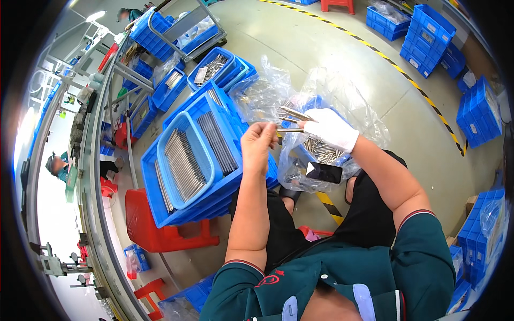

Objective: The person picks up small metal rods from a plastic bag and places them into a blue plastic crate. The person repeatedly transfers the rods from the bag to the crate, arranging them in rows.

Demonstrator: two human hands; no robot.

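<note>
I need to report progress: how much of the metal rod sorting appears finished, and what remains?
Done: many rods lie in neat rows in the blue tray. In hand: the gloved right hand grips several rods; the bare left hand pinches at one. Left: loose rods fill the plastic-lined bin.

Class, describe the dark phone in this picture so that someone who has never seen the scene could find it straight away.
Start at the stack of blue crates on the red stool, then look right to the clear plastic bag of metal rods below the gloved right hand. The phone lies at that bag's lower edge. It is the only flat, black, glossy rectangle among blue plastic and silver metal.
</note>
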